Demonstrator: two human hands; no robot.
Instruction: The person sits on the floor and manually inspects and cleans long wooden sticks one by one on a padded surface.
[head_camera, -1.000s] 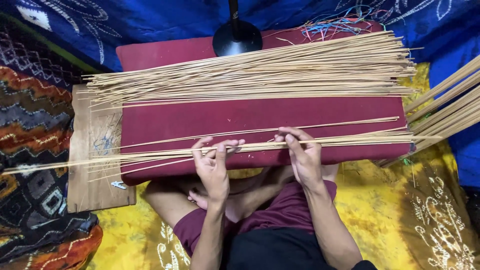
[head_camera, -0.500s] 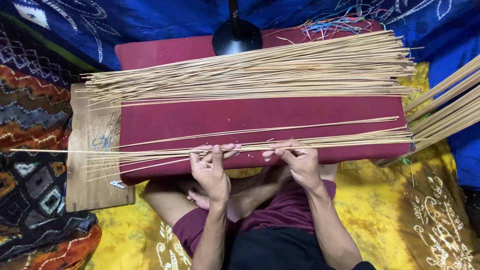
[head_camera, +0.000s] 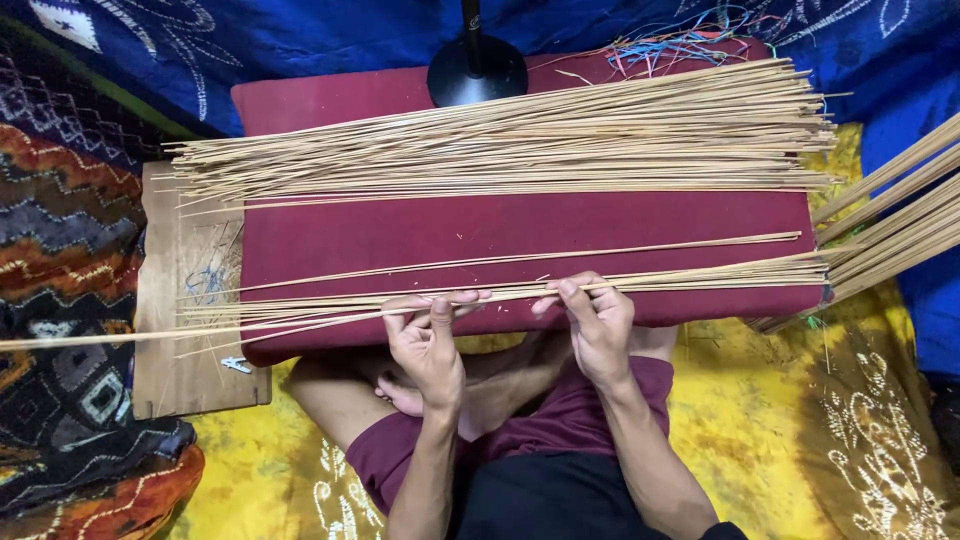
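Thin bamboo sticks (head_camera: 520, 292), a loose bundle lying lengthwise along the near edge of a maroon cushion (head_camera: 520, 225), pinched between fingers and thumb of left hand (head_camera: 428, 340) and right hand (head_camera: 597, 322); larger stick pile (head_camera: 520, 140) behind, black lamp base (head_camera: 478, 72) beyond.

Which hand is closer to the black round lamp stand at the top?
Left. The left hand sits almost straight below the black round stand, across the red cushion. The right hand is farther off to the right side.
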